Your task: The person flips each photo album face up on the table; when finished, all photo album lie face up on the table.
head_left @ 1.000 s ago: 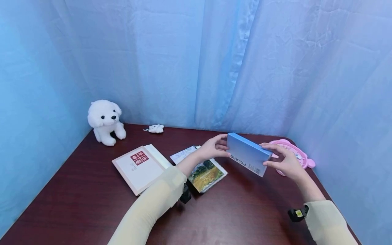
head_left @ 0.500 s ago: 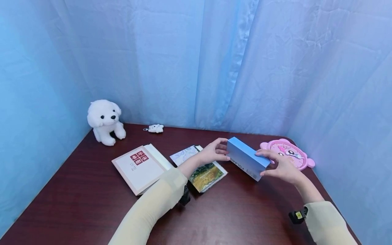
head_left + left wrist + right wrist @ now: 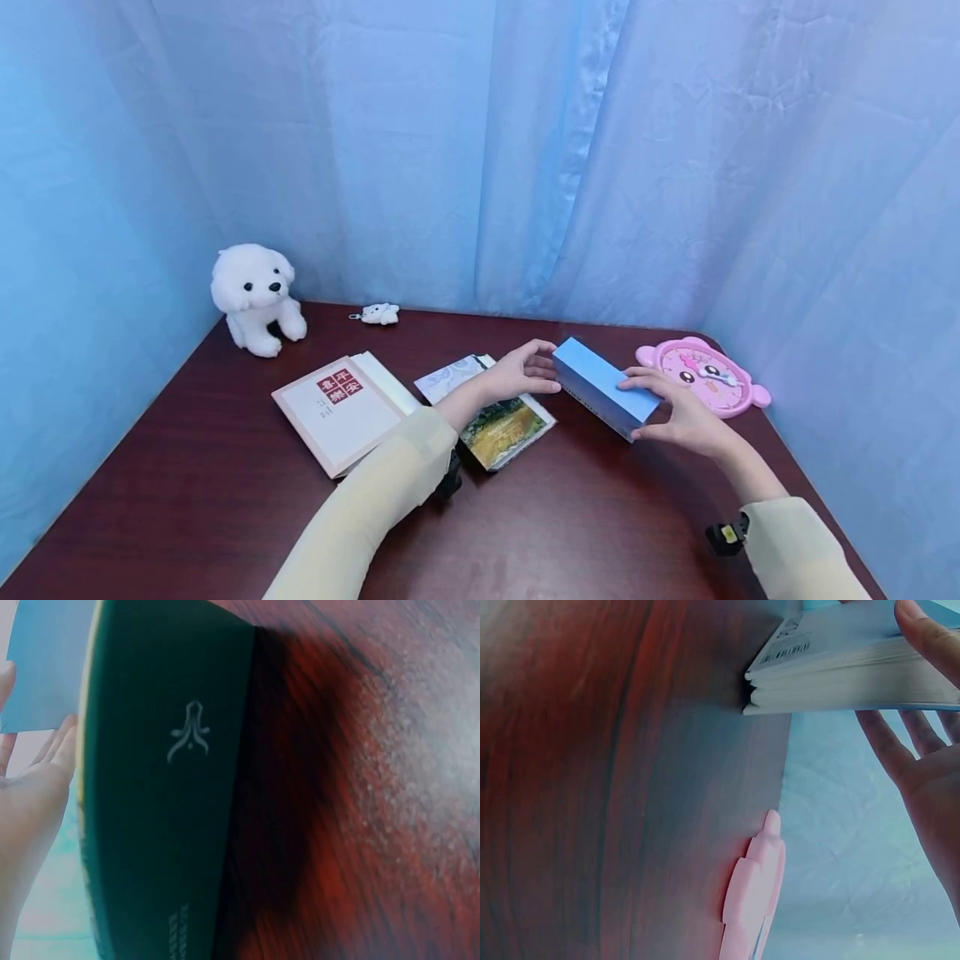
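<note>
A thick blue book (image 3: 603,383) stands on its long edge at the right of the table, its blue spine uppermost. My left hand (image 3: 513,372) holds its left end between thumb and fingers. At the other end, my right hand (image 3: 686,417) grips it, thumb on the near cover and fingers over the far one. Page edges and a barcode on the book (image 3: 840,664) show in the right wrist view. Under my left forearm lies a book with a painted landscape cover (image 3: 510,429); its dark green side (image 3: 165,780) fills much of the left wrist view.
A pink animal-shaped clock (image 3: 705,377) lies right behind my right hand. A pale book with red squares (image 3: 345,417) lies left of my left forearm. A white plush dog (image 3: 258,300) and small white plush keychain (image 3: 378,314) sit at the back left, before blue curtains.
The blue book has come down and tipped, so its spine now faces up more and the lettered cover shows less. My right hand has shifted slightly left, uncovering more of the pink clock.
</note>
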`<move>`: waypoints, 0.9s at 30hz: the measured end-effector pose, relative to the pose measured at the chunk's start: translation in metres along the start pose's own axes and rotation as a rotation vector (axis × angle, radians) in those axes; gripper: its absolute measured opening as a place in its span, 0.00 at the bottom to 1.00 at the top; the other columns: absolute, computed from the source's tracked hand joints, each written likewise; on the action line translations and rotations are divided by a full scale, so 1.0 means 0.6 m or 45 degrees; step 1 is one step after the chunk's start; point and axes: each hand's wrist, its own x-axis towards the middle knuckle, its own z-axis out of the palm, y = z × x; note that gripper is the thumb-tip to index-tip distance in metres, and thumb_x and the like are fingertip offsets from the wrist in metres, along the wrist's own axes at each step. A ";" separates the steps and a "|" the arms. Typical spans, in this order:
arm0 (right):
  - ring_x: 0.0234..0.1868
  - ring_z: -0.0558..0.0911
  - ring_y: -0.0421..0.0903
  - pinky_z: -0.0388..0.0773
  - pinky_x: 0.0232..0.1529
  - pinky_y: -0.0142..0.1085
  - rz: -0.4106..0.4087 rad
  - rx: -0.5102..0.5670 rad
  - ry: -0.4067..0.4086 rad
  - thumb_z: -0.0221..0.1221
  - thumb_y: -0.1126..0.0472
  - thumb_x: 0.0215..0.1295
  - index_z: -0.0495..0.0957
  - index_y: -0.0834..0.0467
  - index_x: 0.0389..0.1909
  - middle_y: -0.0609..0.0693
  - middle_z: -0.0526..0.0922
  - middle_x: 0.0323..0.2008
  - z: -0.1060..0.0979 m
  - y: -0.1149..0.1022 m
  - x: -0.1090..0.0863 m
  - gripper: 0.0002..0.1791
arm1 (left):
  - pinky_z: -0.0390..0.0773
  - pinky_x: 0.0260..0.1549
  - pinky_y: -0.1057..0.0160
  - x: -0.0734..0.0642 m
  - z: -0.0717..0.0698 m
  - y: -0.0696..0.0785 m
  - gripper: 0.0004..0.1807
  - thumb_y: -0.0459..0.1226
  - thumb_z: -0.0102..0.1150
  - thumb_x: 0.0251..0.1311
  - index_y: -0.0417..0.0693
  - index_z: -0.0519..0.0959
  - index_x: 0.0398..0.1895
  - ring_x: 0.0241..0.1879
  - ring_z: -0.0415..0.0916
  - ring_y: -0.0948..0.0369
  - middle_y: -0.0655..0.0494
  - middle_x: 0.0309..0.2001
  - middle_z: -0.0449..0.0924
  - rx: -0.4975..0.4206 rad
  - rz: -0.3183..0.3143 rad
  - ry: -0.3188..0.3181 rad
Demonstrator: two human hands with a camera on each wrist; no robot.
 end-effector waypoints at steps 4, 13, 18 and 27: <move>0.58 0.62 0.34 0.74 0.45 0.27 -0.002 -0.016 -0.038 0.76 0.62 0.40 0.72 0.49 0.57 0.49 0.67 0.62 0.006 -0.005 0.003 0.39 | 0.76 0.50 0.63 0.004 0.003 -0.002 0.29 0.40 0.61 0.60 0.50 0.63 0.63 0.59 0.72 0.53 0.43 0.60 0.69 0.080 0.018 0.055; 0.53 0.67 0.40 0.81 0.35 0.35 -0.007 0.261 -0.176 0.73 0.67 0.44 0.71 0.59 0.57 0.61 0.62 0.64 0.008 -0.053 0.012 0.35 | 0.76 0.46 0.64 0.008 0.007 -0.007 0.20 0.41 0.62 0.59 0.47 0.68 0.52 0.53 0.76 0.56 0.46 0.52 0.75 0.209 0.000 0.149; 0.54 0.67 0.39 0.82 0.37 0.34 -0.010 0.278 -0.200 0.73 0.67 0.44 0.71 0.58 0.57 0.62 0.62 0.64 0.012 -0.054 0.012 0.35 | 0.76 0.48 0.63 0.008 0.003 -0.012 0.22 0.43 0.63 0.58 0.48 0.69 0.53 0.55 0.74 0.56 0.51 0.55 0.73 0.210 -0.046 0.141; 0.59 0.66 0.43 0.77 0.45 0.36 -0.063 0.054 -0.167 0.76 0.61 0.41 0.73 0.50 0.57 0.56 0.64 0.65 0.033 -0.008 0.010 0.37 | 0.76 0.48 0.65 0.006 0.004 -0.016 0.24 0.38 0.63 0.59 0.47 0.69 0.57 0.52 0.74 0.59 0.52 0.55 0.73 0.209 -0.033 0.157</move>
